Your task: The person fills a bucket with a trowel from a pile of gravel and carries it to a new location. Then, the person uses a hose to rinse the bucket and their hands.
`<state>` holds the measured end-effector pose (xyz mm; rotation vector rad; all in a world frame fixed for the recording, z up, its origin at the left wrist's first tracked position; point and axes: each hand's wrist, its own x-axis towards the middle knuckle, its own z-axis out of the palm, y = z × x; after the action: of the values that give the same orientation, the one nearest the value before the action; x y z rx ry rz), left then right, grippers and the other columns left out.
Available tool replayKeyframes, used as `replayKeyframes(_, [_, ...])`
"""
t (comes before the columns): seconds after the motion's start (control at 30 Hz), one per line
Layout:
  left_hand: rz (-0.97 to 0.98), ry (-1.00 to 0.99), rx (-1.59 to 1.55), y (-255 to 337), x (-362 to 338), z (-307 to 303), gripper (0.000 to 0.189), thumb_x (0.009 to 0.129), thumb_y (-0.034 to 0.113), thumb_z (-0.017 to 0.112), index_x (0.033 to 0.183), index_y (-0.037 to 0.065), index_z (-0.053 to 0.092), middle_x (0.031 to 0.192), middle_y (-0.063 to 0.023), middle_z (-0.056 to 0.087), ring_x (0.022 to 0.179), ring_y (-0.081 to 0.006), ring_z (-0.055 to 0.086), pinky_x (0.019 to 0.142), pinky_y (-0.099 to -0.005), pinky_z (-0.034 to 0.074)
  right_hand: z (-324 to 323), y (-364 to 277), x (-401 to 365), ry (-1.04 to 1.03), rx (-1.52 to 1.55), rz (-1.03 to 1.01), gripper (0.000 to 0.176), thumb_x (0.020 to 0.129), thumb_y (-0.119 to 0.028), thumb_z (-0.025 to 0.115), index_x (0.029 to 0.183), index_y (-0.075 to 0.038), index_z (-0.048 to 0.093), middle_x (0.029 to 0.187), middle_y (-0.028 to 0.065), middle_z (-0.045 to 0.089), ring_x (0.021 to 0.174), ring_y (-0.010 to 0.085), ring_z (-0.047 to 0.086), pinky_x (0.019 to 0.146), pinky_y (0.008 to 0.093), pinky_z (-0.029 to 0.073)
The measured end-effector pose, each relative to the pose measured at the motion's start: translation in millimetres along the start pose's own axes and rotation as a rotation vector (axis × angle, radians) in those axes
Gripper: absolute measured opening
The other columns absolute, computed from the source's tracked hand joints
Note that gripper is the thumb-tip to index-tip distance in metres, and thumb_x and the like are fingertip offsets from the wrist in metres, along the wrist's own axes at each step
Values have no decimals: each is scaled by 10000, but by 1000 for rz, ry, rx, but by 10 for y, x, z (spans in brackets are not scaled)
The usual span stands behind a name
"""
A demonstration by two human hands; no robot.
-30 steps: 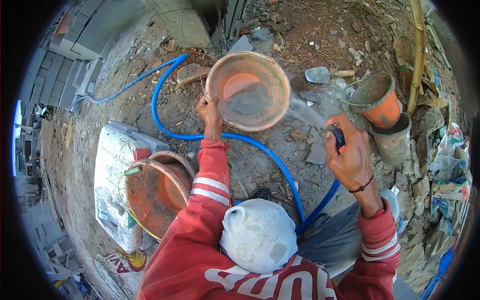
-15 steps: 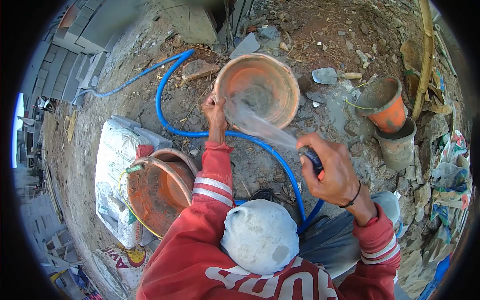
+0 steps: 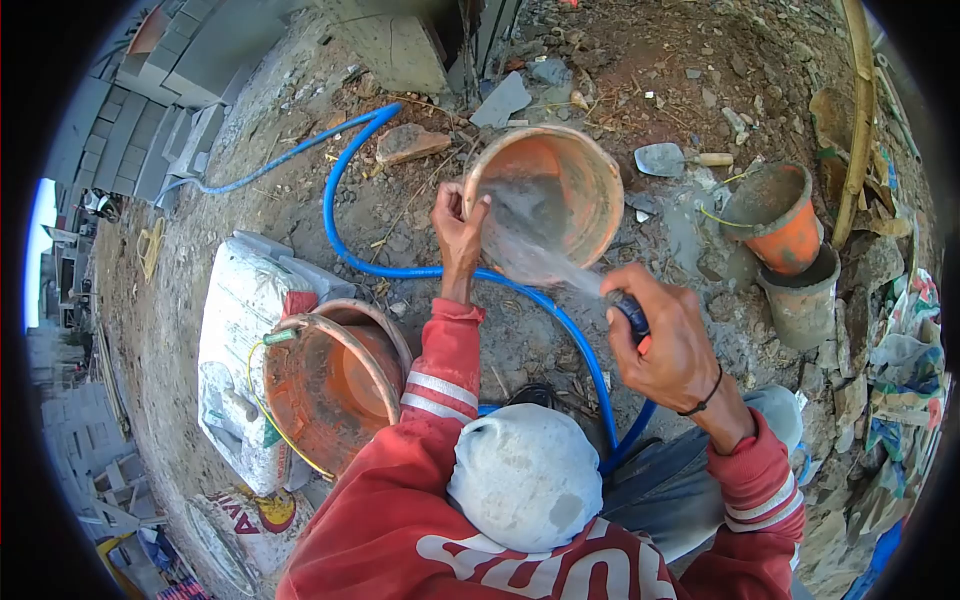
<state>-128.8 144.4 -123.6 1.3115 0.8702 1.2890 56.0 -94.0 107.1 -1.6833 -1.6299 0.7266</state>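
My left hand [image 3: 459, 235] grips the near-left rim of an orange bucket [image 3: 597, 190], whose open mouth faces up toward me and shows a wet, grey-smeared inside. In my right hand [image 3: 665, 335] is the dark nozzle [image 3: 628, 314] of a hose. A spray of water [image 3: 550, 262] runs from it into the bucket. The blue hose [image 3: 334, 200] curves over the ground below the bucket and passes under my right forearm.
A trowel [image 3: 672, 160] lies right of the bucket. Farther right stand a small orange bucket [image 3: 785, 245] and a grey one [image 3: 805, 308]. At left are a white sack [image 3: 235, 330] and orange buckets [image 3: 310, 385]. A wooden pole [image 3: 858, 120] leans at far right.
The orange bucket is tilted more and sits farther right in view. My left hand has moved right with its rim. Water still sprays from the nozzle.
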Motion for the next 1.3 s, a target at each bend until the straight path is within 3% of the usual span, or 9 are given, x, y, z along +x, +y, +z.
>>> replayKeyframes(0.27, [438,-221,659,599,-191,983,513,656,151,760,1128,19,608,1239,-154,564,1182,-414,516,1042,-549,394,-22,36,-11,159,-60,29,381,882,23,648,1233,-38,514,669,186,577,582,407,613,555,473,452])
replayKeyframes(0.4, [359,-394,881,755,-548,1387,561,667,242,784,1190,66,685,1330,-158,543,1363,-388,435,1137,-664,236,-93,169,-59,270,-127,86,379,882,23,643,1234,-34,516,639,191,573,600,426,616,580,494,458])
replayKeyframes(0.53, [550,-187,845,536,-736,1624,386,680,117,716,1062,83,762,1343,-107,593,1387,-348,468,1146,-618,284,-211,239,-69,303,-166,118,314,884,7,638,1184,-34,555,623,196,583,582,416,625,560,480,465])
replayKeyframes(0.63, [443,-357,762,671,-730,1454,413,673,30,679,1076,74,759,1342,-98,622,1384,-339,505,1164,-587,315,-369,312,-102,352,-178,169,202,891,-12,636,1089,-37,610,620,190,591,556,392,625,538,448,466])
replayKeyframes(0.77, [586,-326,635,626,-730,1222,361,658,-64,632,977,47,758,1240,-67,694,1305,-306,596,1133,-535,390,-461,186,-152,376,-161,124,164,894,-22,636,1055,-43,611,616,166,575,539,349,622,526,411,458])
replayKeyframes(1.07, [873,-165,631,743,-447,1095,164,681,-107,608,669,50,563,1096,-11,777,1219,-260,683,1040,-471,460,-631,34,-335,490,-116,21,204,877,13,640,1069,-42,600,691,145,595,528,293,593,505,373,444])
replayKeyframes(1.2, [893,-182,629,824,-253,1174,140,696,-108,608,688,28,576,1118,-39,772,1217,-289,681,1042,-497,474,-666,-67,-433,457,-82,-14,221,870,22,638,1077,-46,603,696,124,583,506,268,573,493,368,435])
replayKeyframes(1.27, [783,36,545,849,-163,1272,241,796,-123,663,969,11,761,1128,-109,771,1149,-269,710,973,-413,528,-590,-103,-445,379,-29,-54,232,864,21,644,1080,-51,601,678,116,562,500,265,564,494,384,437])
replayKeyframes(1.3, [783,32,548,809,-95,1298,241,796,-123,663,969,11,761,1128,-109,771,1149,-269,710,973,-413,528,-531,-69,-433,380,-25,-53,232,864,21,644,1080,-51,601,678,116,562,500,265,564,494,384,437])
